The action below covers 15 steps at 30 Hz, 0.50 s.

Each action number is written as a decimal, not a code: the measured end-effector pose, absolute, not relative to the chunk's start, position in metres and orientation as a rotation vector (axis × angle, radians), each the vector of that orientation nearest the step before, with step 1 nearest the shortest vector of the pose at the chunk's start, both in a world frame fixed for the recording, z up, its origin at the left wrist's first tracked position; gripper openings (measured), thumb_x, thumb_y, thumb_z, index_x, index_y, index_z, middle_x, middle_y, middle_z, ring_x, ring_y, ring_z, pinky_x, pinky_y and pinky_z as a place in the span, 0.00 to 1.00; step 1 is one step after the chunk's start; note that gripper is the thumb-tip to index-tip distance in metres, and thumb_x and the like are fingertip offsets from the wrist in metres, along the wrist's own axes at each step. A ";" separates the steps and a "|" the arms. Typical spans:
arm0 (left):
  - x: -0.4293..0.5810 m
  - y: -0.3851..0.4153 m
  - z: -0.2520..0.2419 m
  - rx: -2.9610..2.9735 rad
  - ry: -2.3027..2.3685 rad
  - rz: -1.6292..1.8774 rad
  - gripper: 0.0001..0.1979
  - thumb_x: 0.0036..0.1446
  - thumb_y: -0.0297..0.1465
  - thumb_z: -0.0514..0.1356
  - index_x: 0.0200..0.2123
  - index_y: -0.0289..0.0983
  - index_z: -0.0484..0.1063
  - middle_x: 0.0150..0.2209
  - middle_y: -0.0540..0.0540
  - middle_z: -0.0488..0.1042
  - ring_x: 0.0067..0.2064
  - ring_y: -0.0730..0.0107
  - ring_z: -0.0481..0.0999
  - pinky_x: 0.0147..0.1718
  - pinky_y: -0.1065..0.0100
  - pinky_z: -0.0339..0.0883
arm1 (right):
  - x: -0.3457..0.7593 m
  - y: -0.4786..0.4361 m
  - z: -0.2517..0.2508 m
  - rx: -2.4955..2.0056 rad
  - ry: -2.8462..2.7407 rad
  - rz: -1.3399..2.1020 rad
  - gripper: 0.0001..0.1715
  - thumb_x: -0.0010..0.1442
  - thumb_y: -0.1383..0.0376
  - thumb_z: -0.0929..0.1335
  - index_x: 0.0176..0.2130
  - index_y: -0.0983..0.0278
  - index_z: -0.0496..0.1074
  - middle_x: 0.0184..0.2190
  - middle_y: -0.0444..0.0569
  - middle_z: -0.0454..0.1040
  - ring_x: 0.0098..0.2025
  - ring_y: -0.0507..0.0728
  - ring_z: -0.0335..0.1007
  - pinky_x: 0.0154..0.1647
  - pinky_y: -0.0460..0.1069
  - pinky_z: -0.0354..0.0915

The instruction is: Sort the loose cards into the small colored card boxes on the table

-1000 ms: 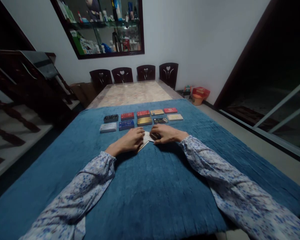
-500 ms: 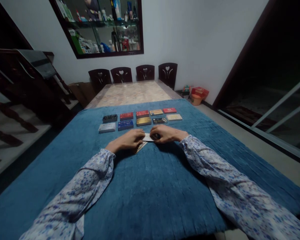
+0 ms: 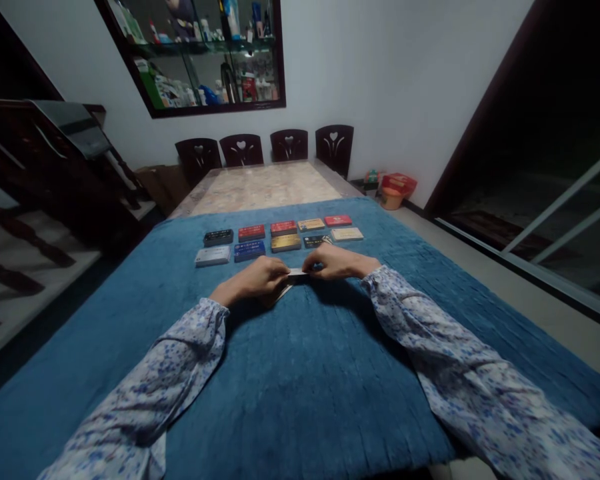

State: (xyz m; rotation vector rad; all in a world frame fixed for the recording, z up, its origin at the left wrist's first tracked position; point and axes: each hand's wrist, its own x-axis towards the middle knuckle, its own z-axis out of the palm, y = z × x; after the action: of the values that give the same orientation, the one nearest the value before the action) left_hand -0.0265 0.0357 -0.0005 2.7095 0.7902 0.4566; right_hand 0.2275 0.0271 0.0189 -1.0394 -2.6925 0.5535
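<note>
White card (image 3: 297,272), ends in hands (image 3: 263,275), broad cloth (image 3: 290,373) nearer

Worn on my head, the one camera looks from above the near edge of a long table (image 3: 260,187), forward and down along its length, wide enough to take in both side edges. Close below it, my left sleeve (image 3: 145,387) and right sleeve (image 3: 460,353) run in large from the two lower corners, and my left hand (image 3: 263,275) and right hand (image 3: 337,261) appear smaller, close together near the middle. Beyond the table's far edge, chairs (image 3: 343,143) and a pale wall (image 3: 380,80) fill the top, small and more distant.
</note>
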 end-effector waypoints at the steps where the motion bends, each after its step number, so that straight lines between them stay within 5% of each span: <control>1: -0.027 0.036 0.001 2.692 0.793 0.443 0.11 0.65 0.31 0.58 0.40 0.36 0.82 0.36 0.44 0.82 0.35 0.69 0.79 0.38 0.71 0.72 | 0.228 0.027 0.020 -1.048 -2.688 0.553 0.17 0.55 0.76 0.68 0.40 0.66 0.84 0.35 0.50 0.84 0.34 0.53 0.76 0.38 0.46 0.65; 8: -0.026 0.043 -0.004 2.634 0.863 0.585 0.12 0.61 0.28 0.58 0.40 0.34 0.84 0.36 0.45 0.84 0.36 0.68 0.80 0.37 0.72 0.71 | 0.231 0.031 0.022 -1.074 -2.654 0.486 0.21 0.52 0.78 0.66 0.40 0.66 0.83 0.31 0.47 0.82 0.31 0.53 0.72 0.36 0.46 0.62; 15: -0.020 0.056 -0.020 2.638 0.963 0.831 0.15 0.57 0.22 0.58 0.40 0.37 0.84 0.35 0.46 0.85 0.34 0.69 0.80 0.36 0.72 0.71 | 0.230 0.042 0.003 -1.152 -2.574 0.298 0.20 0.61 0.77 0.65 0.46 0.66 0.82 0.36 0.53 0.82 0.36 0.55 0.73 0.38 0.48 0.61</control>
State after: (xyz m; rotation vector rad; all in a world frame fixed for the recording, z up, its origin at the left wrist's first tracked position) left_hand -0.0202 0.0564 -0.0196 2.6384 0.9629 0.8309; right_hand 0.2298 0.0424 0.0032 -1.1519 -2.5740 0.2983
